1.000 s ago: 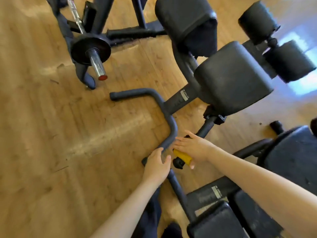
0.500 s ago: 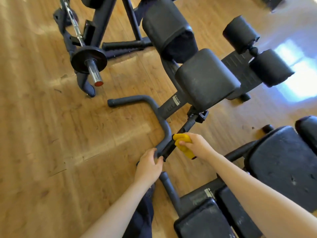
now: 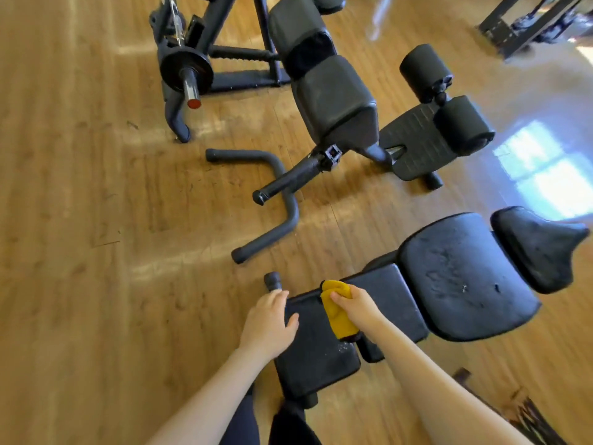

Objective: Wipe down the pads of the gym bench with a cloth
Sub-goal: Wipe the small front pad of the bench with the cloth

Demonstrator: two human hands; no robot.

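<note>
A black gym bench lies low in front of me, with a near pad (image 3: 316, 354), a large worn middle pad (image 3: 465, 274) and a far seat pad (image 3: 539, 245). My right hand (image 3: 359, 308) is shut on a yellow cloth (image 3: 337, 311) that rests on the near end of the bench pads. The open left hand (image 3: 269, 322) lies flat on the left edge of the near pad, fingers spread.
A second black bench with two thick pads (image 3: 330, 91), roller pads (image 3: 446, 97) and a footplate stands beyond. Its curved floor bar (image 3: 272, 207) lies between the benches. A loaded barbell end (image 3: 189, 81) on a rack is at the upper left. The floor is wood.
Both hands left the curved floor bar and handle of the far bench and came back onto the near bench. The view pulled back and right, and the cloth now lies on the near pad.
</note>
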